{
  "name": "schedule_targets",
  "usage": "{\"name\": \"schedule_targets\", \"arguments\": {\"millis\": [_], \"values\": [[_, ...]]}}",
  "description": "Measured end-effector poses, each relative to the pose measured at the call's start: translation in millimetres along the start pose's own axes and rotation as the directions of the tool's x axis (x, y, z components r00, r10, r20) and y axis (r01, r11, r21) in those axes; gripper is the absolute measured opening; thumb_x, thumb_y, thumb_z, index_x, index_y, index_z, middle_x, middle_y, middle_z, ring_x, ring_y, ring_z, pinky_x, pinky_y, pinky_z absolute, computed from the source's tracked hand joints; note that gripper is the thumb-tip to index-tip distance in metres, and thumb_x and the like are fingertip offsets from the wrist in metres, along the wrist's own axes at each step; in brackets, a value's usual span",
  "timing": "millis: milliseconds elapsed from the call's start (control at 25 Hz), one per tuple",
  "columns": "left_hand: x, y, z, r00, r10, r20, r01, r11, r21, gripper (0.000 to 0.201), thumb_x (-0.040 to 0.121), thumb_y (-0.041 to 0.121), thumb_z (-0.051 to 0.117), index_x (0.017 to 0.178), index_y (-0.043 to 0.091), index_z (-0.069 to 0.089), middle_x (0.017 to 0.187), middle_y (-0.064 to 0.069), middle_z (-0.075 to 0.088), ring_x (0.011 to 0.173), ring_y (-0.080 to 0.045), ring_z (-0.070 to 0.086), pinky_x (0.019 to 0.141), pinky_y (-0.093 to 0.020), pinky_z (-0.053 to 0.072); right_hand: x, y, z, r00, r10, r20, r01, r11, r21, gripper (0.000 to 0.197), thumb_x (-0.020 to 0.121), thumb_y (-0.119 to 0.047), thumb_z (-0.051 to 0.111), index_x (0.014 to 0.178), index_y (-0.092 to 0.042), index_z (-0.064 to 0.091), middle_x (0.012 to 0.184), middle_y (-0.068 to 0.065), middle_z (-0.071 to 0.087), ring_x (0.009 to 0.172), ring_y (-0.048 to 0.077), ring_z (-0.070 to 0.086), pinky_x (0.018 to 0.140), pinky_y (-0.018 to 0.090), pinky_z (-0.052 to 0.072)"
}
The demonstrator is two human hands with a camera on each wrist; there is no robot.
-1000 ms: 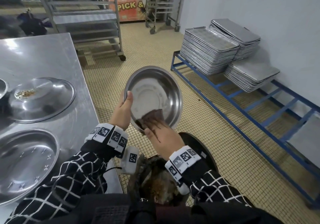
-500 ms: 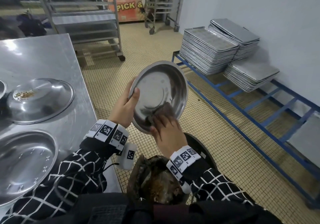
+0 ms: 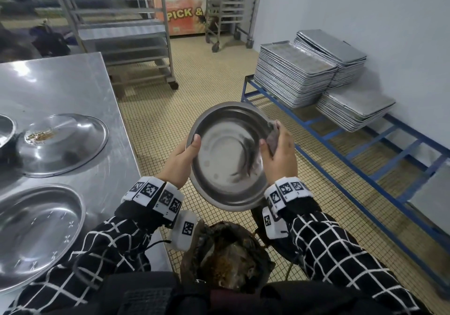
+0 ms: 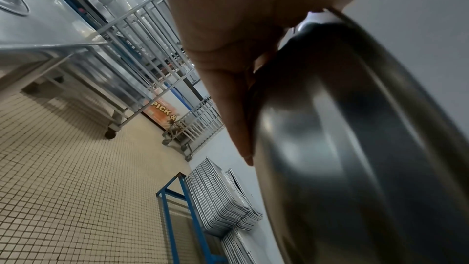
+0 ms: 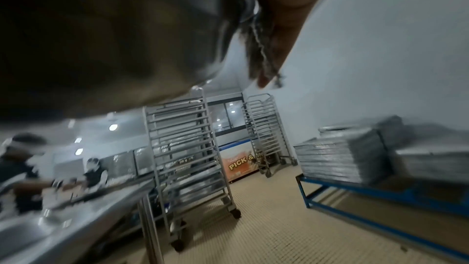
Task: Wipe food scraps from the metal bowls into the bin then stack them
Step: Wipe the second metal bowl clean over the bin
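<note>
We hold one metal bowl up in both hands, tilted w/ its inside facing us, directly above the bin. Bin sits on the tiled floor just off the table's near right corner; liner dark, brownish scraps inside.

Left hand: thumb hooked over the bowl's left rim, fingers behind it. Left wrist view shows the fingers lying long and flat against the bowl's outer wall. So a clamp on the rim, thumb in front, fingers behind.

Right hand: at the bowl's right rim, fingers curled round a dark cloth, pinching it against the rim; thumb points inward over the bowl. Cloth's frayed edge shows in right wrist view, beside a finger; that view is blurred, can't tell more. Bowl interior looks mostly clean; a dark streak low right, may be reflection, can't tell.

On the steel table, left of us:
- near edge: a wide shallow bowl, upright, inside bare.
- behind it: an upside-down bowl w/ bits of food scraps on its upturned base.
- far left edge: part of another bowl, cut off by frame.

Elsewhere: blue rack along the right wall w/ stacks of metal trays; wheeled tray trolley beyond the table's far edge.
</note>
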State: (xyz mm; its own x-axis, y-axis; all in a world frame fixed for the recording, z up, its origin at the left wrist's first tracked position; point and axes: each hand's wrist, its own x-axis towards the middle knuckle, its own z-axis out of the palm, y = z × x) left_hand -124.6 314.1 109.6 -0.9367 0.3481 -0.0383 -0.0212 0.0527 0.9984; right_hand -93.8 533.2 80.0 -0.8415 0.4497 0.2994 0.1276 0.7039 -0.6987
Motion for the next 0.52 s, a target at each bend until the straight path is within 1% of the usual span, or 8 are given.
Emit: {"name": "schedule_targets", "arguments": {"millis": [40, 80, 160, 240, 280, 360, 440, 520], "values": [[0.0, -0.6, -1.9, 1.0, -0.02, 0.01, 0.02, 1.0, -0.001, 0.04, 0.1, 0.038, 0.035, 0.123, 0.012, 0.056, 0.091, 0.007, 0.069, 0.076, -0.002, 0.068, 0.063, -0.011, 0.05, 3.4, -3.2, -6.8, 0.996, 0.081, 0.033, -0.085, 0.99, 0.112, 0.048, 0.093, -0.035, 0.053, 0.132, -0.011, 0.041, 0.122, 0.007, 0.056, 0.105, 0.017, 0.057, 0.081, 0.027, 0.048], [0.2, -1.1, -4.1, 0.999, -0.043, 0.021, 0.043, 0.999, -0.009, 0.039, 0.1, 0.037, 0.037, 0.12, 0.012, 0.058, 0.086, 0.007, 0.071, 0.075, -0.006, 0.068, 0.063, -0.013, 0.051, 5.3, -6.2, -12.6, 0.987, 0.142, 0.079, -0.154, 0.973, 0.169, 0.035, 0.092, -0.032, 0.055, 0.118, -0.009, 0.049, 0.102, 0.003, 0.061, 0.091, 0.015, 0.061, 0.077, 0.027, 0.05], [-0.4, -2.5, -7.4, 0.997, -0.068, 0.02, 0.069, 0.996, -0.061, 0.035, 0.099, 0.037, 0.041, 0.118, 0.013, 0.059, 0.085, 0.006, 0.072, 0.08, -0.016, 0.068, 0.068, -0.02, 0.054, 5.1, -8.3, -18.1, 0.974, 0.188, 0.124, -0.207, 0.963, 0.174, 0.02, 0.092, -0.028, 0.056, 0.098, -0.01, 0.052, 0.08, -0.005, 0.058, 0.071, 0.007, 0.058, 0.066, 0.023, 0.049], [-2.8, -4.5, -7.7, 1.0, -0.026, -0.002, 0.025, 0.997, -0.07, 0.043, 0.094, 0.04, 0.051, 0.131, 0.018, 0.05, 0.103, 0.002, 0.07, 0.093, -0.02, 0.067, 0.081, -0.029, 0.056, 2.1, -9.7, -16.0, 0.97, 0.231, 0.079, -0.242, 0.953, 0.183, 0.016, 0.092, -0.026, 0.057, 0.094, -0.01, 0.053, 0.075, -0.007, 0.056, 0.066, 0.001, 0.053, 0.055, 0.015, 0.04], [-5.2, -4.6, -5.3, 0.999, 0.027, -0.021, -0.028, 0.998, -0.051, 0.053, 0.09, 0.037, 0.056, 0.139, 0.022, 0.042, 0.112, 0.001, 0.066, 0.097, -0.017, 0.067, 0.082, -0.029, 0.056, 0.0, -10.8, -13.4, 0.964, 0.263, 0.037, -0.265, 0.942, 0.207, 0.016, 0.093, -0.025, 0.057, 0.094, -0.01, 0.053, 0.075, -0.008, 0.055, 0.065, -0.001, 0.052, 0.055, 0.015, 0.038], [-12.2, -4.3, 3.7, 0.992, 0.115, -0.05, -0.117, 0.992, -0.041, 0.068, 0.089, 0.022, 0.061, 0.146, 0.025, 0.026, 0.118, -0.002, 0.06, 0.094, -0.005, 0.067, 0.074, -0.019, 0.055, -7.0, -16.8, -6.1, 0.941, 0.337, -0.035, -0.314, 0.905, 0.287, 0.016, 0.093, -0.025, 0.055, 0.096, -0.011, 0.05, 0.075, -0.011, 0.053, 0.066, -0.003, 0.05, 0.057, 0.015, 0.041], [-18.2, -5.4, 11.7, 0.984, 0.142, -0.11, -0.152, 0.984, -0.094, 0.072, 0.087, 0.011, 0.063, 0.142, 0.033, 0.024, 0.118, -0.006, 0.057, 0.087, 0.0, 0.067, 0.067, -0.014, 0.053, -17.2, -24.3, 2.2, 0.913, 0.4, -0.083, -0.342, 0.858, 0.383, 0.018, 0.094, -0.028, 0.054, 0.097, -0.011, 0.048, 0.076, -0.009, 0.053, 0.065, 0.0, 0.052, 0.055, 0.016, 0.039], [-22.6, -8.1, 15.8, 0.971, 0.163, -0.176, -0.19, 0.97, -0.149, 0.069, 0.078, 0.015, 0.062, 0.125, 0.053, 0.027, 0.115, 0.0, 0.053, 0.089, -0.008, 0.066, 0.066, -0.016, 0.054, -27.0, -27.8, 9.0, 0.885, 0.452, -0.107, -0.349, 0.799, 0.49, 0.022, 0.094, -0.031, 0.053, 0.096, -0.009, 0.048, 0.077, -0.005, 0.056, 0.066, 0.008, 0.055, 0.057, 0.021, 0.044]]}}
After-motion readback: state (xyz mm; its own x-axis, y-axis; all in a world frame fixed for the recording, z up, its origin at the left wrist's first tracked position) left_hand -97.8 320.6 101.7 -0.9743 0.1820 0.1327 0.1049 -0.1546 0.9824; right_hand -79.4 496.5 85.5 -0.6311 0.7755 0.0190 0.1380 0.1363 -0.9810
